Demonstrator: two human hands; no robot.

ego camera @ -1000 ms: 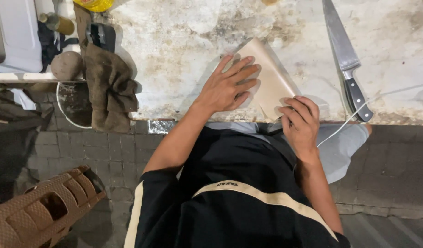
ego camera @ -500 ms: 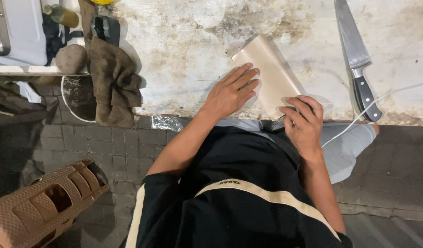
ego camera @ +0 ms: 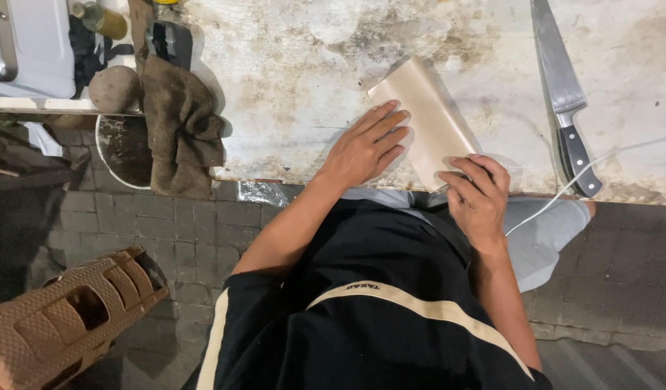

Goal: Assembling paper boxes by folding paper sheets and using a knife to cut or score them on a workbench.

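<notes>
Nothing much has moved since before: our left hand (ego camera: 363,148) still presses flat, fingers spread, on the tan block (ego camera: 427,123), which lies diagonally on the stained table (ego camera: 290,79), while our right hand (ego camera: 477,198) pinches its near end.

A single view, from a camera worn on the person's head, looks almost straight down. It faces a stained, pale, worn worktop (ego camera: 290,79) filling the upper half of the frame, seen from close, about arm's reach. The person's black shirt with a cream stripe (ego camera: 376,318) fills the lower middle, directly under the lens. Grey brick paving (ego camera: 181,238) shows below the worktop's near edge. No second view shares this scene.
</notes>
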